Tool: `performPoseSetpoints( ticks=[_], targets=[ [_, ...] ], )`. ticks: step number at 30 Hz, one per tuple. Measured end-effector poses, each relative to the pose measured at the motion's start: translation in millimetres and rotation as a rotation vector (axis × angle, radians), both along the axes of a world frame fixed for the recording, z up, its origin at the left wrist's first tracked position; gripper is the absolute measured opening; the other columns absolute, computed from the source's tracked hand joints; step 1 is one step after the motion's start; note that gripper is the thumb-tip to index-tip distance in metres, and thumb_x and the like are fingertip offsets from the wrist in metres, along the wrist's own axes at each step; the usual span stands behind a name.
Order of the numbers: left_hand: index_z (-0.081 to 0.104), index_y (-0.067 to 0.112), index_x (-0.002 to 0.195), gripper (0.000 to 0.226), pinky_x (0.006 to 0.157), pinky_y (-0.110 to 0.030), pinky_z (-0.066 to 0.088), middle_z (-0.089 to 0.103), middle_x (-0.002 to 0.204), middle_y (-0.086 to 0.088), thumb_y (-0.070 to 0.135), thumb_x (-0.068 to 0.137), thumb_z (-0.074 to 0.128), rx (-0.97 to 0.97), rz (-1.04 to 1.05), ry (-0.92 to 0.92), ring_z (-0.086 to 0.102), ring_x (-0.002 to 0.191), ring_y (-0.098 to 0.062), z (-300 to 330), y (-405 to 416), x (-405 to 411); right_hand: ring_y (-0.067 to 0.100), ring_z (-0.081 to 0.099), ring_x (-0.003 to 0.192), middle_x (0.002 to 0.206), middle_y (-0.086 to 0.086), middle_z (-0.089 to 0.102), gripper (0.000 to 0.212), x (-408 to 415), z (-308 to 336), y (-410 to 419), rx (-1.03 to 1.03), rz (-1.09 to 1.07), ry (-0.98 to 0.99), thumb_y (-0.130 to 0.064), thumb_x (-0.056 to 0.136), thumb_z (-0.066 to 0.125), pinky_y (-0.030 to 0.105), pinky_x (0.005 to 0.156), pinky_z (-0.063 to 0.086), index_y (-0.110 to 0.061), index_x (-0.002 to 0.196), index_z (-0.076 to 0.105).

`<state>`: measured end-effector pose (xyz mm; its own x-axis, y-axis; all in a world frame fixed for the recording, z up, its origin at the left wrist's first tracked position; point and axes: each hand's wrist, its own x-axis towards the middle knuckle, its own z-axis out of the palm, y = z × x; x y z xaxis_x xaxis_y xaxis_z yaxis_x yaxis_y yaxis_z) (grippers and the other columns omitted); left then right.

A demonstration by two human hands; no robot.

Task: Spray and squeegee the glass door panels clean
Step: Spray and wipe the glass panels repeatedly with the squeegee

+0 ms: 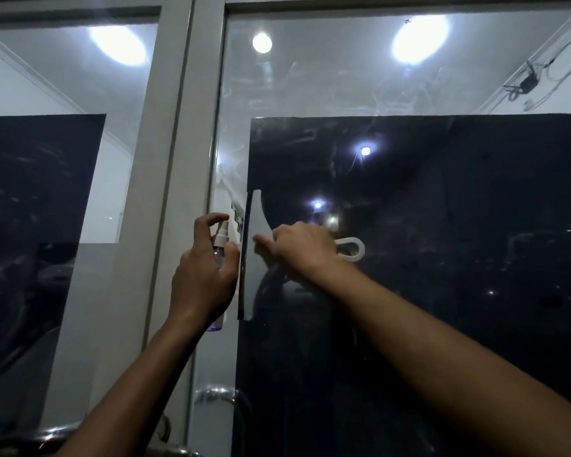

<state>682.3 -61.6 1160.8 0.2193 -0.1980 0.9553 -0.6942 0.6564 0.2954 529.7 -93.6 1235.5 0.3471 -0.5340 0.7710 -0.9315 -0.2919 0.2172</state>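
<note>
Between the two raised hands, a squeegee (252, 255) is standing against the right glass door panel (409, 94), its long blade running up and down and its handle pointing sideways, away from the left hand (202, 275) and out past the right hand (297, 247). Its blade edge is facing the left hand and lying near the panel's left border. The right hand is gripping the handle, fingers curled round it and one finger reaching along the head toward the blade; only the looped white end of the handle is showing beyond the knuckles. The squeegee is looking pale grey to white, with a broad curved head tapering into the handle and a thin dark strip along the blade edge.

Just beside the blade, the left hand is holding a small spray bottle (219, 245) upright, fingers wrapped round its body and the forefinger arching over the white nozzle cap. The bottle is clear with a faint purple tint; its base is peeking out below the palm.

Around the hands, the glass is showing streaks and smears, mostly above them. A large dark sheet (442, 192) is covering the panel behind the right hand, and a similar one is sitting behind the left glass panel (70, 77). A pale metal door frame (175, 127) is rising just beyond the left hand, between the panes. Bright ceiling lights (419, 37) are reflecting overhead, and below the forearms a shiny metal door handle (211, 395) is glinting.
</note>
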Motion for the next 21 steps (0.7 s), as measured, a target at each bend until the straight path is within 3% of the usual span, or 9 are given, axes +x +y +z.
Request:
performPoseSetpoints(
  ticks=[5,8,10,13,17,19,21],
  targets=[
    [0.036,0.041,0.128,0.038,0.062,-0.054,0.058,0.063,0.079,-0.005,0.041,0.09,0.042,0.017,0.009,0.027,0.064,0.066,-0.029,-8.4,4.3,12.2,0.03,0.063,0.102,0.11,0.008,0.068,0.065,-65.2,-28.8,4.5,0.072,-0.082,-0.065,-0.069,0.097,0.021,0.037,0.075,0.038,-0.025,0.104,0.068],
    [0.036,0.039,0.128,0.038,0.061,-0.054,0.058,0.063,0.079,-0.005,0.041,0.09,0.041,0.033,-0.005,0.023,0.064,0.065,-0.027,-17.2,9.2,11.7,0.034,0.061,0.101,0.11,0.011,0.066,0.063,-107.6,-70.6,14.1,0.115,-0.095,-0.314,-0.068,0.098,0.02,0.039,0.079,0.041,-0.023,0.097,0.064],
    [0.036,0.04,0.128,0.036,0.061,-0.054,0.058,0.064,0.079,-0.006,0.039,0.092,0.041,0.051,-0.002,0.006,0.064,0.064,-0.027,-22.7,12.3,10.1,0.036,0.06,0.099,0.108,0.013,0.066,0.06,-103.3,-91.4,13.3,0.133,-0.009,-0.506,-0.064,0.099,0.021,0.041,0.081,0.046,-0.02,0.096,0.062],
    [0.037,0.038,0.129,0.034,0.062,-0.054,0.058,0.064,0.08,-0.007,0.035,0.096,0.044,0.051,-0.017,0.004,0.064,0.065,-0.028,-27.9,13.9,12.9,0.038,0.059,0.107,0.11,0.017,0.065,0.05,-70.2,-66.8,9.0,0.242,0.242,-0.703,-0.045,0.104,0.033,0.035,0.077,0.042,-0.005,0.111,0.063],
    [0.039,0.037,0.13,0.034,0.062,-0.053,0.058,0.064,0.08,-0.005,0.032,0.097,0.047,0.027,-0.031,0.048,0.064,0.065,-0.026,-35.0,16.1,27.0,0.031,0.062,0.069,0.087,0.019,0.064,0.041,-33.0,-18.7,6.5,0.297,0.533,-0.964,-0.037,0.105,0.037,0.041,0.066,0.055,-0.004,0.093,0.056],
    [0.038,0.04,0.128,0.036,0.062,-0.054,0.058,0.064,0.077,-0.007,0.037,0.093,0.045,0.035,-0.032,0.075,0.064,0.064,-0.028,-42.2,18.4,30.4,0.029,0.062,0.067,0.087,0.018,0.064,0.038,-15.6,-39.6,1.7,0.292,0.535,-0.978,-0.038,0.104,0.04,0.041,0.063,0.057,-0.008,0.088,0.055],
    [0.038,0.043,0.126,0.032,0.062,-0.056,0.057,0.064,0.077,-0.008,0.032,0.097,0.048,0.045,-0.052,0.094,0.064,0.065,-0.029,-51.7,21.7,29.2,0.017,0.059,0.072,0.093,0.011,0.064,0.035,0.3,-94.1,1.5,0.357,0.504,-0.939,-0.04,0.105,0.041,0.026,0.057,0.046,-0.01,0.101,0.059]
  ],
)
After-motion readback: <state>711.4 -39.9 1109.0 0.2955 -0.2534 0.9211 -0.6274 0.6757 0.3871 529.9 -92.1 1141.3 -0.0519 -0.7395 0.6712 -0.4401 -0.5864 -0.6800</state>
